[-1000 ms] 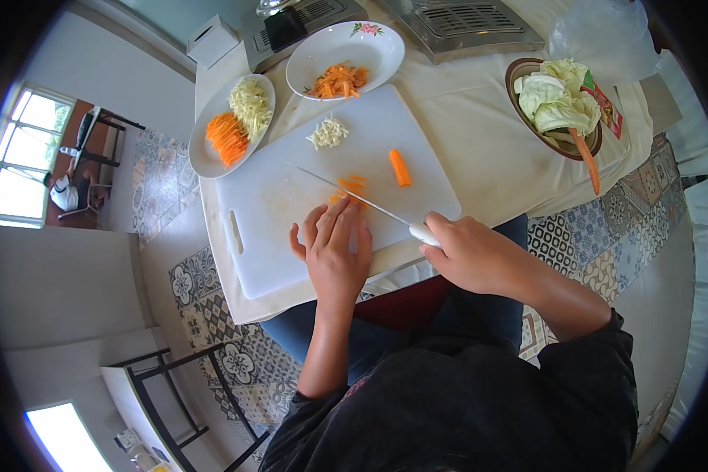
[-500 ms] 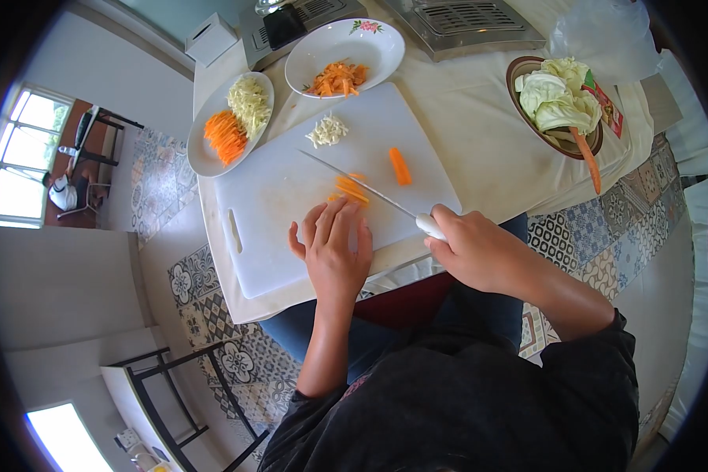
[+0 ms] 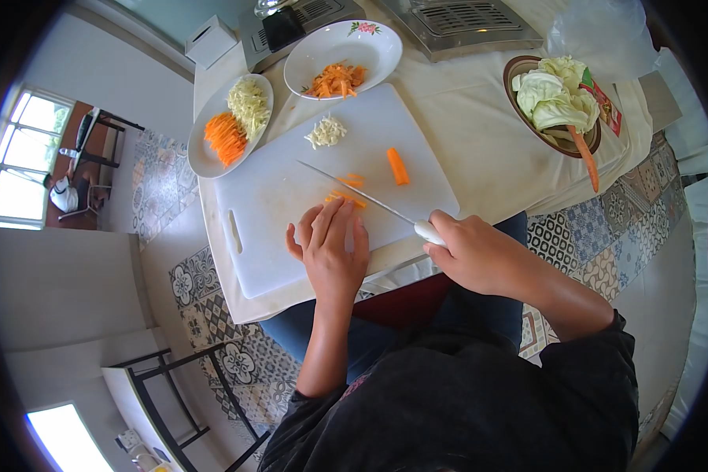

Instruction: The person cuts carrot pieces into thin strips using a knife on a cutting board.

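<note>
My right hand (image 3: 464,245) is closed around the white handle of a kitchen knife (image 3: 354,190), its blade lying slantwise over the white cutting board (image 3: 271,236). Cut carrot strips (image 3: 346,198) are on the board beside the blade. With bent fingers, my left hand (image 3: 330,240) holds the near ends of these strips down; its fingertips partly hide them. Farther right lies a thicker carrot piece (image 3: 398,167). A small heap of chopped white vegetable (image 3: 326,131) sits near the board's far edge.
Beyond the board stand an oval plate (image 3: 200,161) with shredded carrot and cabbage, and a flowered bowl (image 3: 381,51) with carrot peelings. At right, a brown-rimmed bowl (image 3: 513,86) holds cabbage and a carrot. Two metal stoves (image 3: 464,27) are at the back. A person (image 3: 67,193) sits far left.
The knife blade has shifted slightly down toward my left hand, and the carrot under it now appears split into thinner strips. Both hands have barely moved.
</note>
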`<state>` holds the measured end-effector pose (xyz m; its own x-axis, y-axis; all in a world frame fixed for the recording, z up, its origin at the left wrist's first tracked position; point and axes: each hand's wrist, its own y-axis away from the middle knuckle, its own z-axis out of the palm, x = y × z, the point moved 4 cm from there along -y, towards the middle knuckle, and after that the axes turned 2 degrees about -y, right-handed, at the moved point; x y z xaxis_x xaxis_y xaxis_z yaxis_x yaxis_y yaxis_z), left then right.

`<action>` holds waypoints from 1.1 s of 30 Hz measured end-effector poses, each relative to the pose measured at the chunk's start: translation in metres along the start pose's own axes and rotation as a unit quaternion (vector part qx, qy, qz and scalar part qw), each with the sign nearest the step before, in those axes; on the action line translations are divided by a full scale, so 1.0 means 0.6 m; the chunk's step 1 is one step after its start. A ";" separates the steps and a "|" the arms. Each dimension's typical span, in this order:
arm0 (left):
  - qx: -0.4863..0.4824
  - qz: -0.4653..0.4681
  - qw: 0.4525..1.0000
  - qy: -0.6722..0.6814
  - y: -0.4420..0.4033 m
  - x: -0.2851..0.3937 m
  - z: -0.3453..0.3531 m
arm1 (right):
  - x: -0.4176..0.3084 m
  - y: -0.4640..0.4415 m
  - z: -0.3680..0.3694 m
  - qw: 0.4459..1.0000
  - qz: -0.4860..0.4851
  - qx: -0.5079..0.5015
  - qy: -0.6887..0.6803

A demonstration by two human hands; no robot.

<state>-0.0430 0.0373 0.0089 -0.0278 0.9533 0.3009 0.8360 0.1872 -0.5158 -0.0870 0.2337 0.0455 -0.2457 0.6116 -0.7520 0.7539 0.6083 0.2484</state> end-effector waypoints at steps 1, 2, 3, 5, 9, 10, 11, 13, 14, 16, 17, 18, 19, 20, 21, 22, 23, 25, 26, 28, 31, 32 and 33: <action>0.001 0.000 1.000 0.000 0.000 0.000 -0.001 | -0.001 0.000 0.000 1.000 0.000 -0.001 0.001; 0.002 0.000 1.000 0.001 0.000 0.000 -0.001 | -0.002 0.001 -0.001 1.000 0.000 -0.002 0.002; 0.004 0.001 1.000 0.001 0.000 0.000 -0.002 | -0.004 0.001 -0.001 1.000 -0.001 -0.003 0.003; 0.000 0.003 1.000 -0.003 0.000 -0.001 -0.001 | -0.003 -0.001 0.001 1.000 -0.002 -0.005 0.007; -0.004 0.000 1.000 -0.002 -0.001 -0.001 0.001 | 0.002 -0.003 0.006 1.000 -0.012 0.000 0.012; -0.006 -0.001 1.000 -0.002 -0.001 -0.001 0.001 | 0.001 -0.002 0.006 1.000 -0.008 -0.004 0.011; -0.007 -0.002 1.000 -0.002 0.000 -0.001 0.001 | -0.001 -0.002 0.005 1.000 -0.004 -0.009 0.011; -0.008 -0.004 1.000 -0.002 -0.001 -0.001 0.001 | -0.003 -0.003 0.005 1.000 -0.006 -0.015 0.014; -0.008 -0.004 1.000 -0.002 0.000 0.000 0.001 | -0.003 -0.004 0.006 1.000 -0.011 -0.017 0.017; -0.007 -0.003 1.000 0.000 -0.001 0.000 0.001 | -0.002 -0.005 0.005 0.999 -0.012 -0.020 0.025; -0.006 -0.002 1.000 0.000 -0.001 0.000 0.001 | -0.002 -0.005 0.005 0.999 -0.008 -0.021 0.029; -0.005 -0.001 1.000 0.001 -0.001 -0.001 0.001 | -0.001 -0.006 0.005 0.999 -0.004 -0.022 0.033; -0.005 -0.001 1.000 0.000 -0.001 -0.001 0.001 | -0.001 -0.006 0.005 0.999 -0.005 -0.022 0.036; -0.006 0.000 1.000 -0.001 -0.002 -0.001 0.001 | -0.001 -0.006 0.005 0.999 -0.006 -0.023 0.038; -0.006 0.000 1.000 -0.002 -0.002 0.000 0.000 | 0.000 -0.006 0.005 0.999 -0.007 -0.024 0.041; -0.004 0.001 1.000 -0.004 -0.002 0.000 0.000 | 0.000 -0.006 0.004 0.999 -0.007 -0.026 0.038; -0.002 0.002 1.000 -0.005 -0.002 0.001 -0.001 | 0.001 -0.007 0.003 0.999 -0.008 -0.028 0.035; 0.000 0.007 1.000 -0.005 -0.002 0.002 -0.001 | 0.002 -0.007 0.002 0.999 -0.005 -0.033 0.028; -0.001 0.010 1.000 -0.004 -0.002 0.001 -0.001 | 0.003 -0.006 0.002 0.999 -0.001 -0.036 0.022; -0.001 0.009 1.000 -0.005 -0.002 0.001 -0.002 | 0.004 -0.005 0.003 0.999 0.005 -0.041 0.014; 0.000 0.003 1.000 -0.008 -0.004 0.003 -0.002 | 0.003 -0.003 0.004 0.999 0.007 -0.044 0.010; 0.001 0.002 1.000 -0.008 -0.004 0.003 -0.001 | 0.000 -0.003 0.003 0.999 0.005 -0.045 0.012; 0.001 0.001 1.000 -0.009 -0.004 0.003 -0.001 | -0.002 -0.002 0.003 0.999 0.003 -0.046 0.015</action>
<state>-0.0445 0.0385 0.0114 -0.0360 0.9580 0.2846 0.8346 0.1854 -0.5187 -0.0865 0.2313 0.0446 -0.2602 0.6287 -0.7328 0.6965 0.6479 0.3085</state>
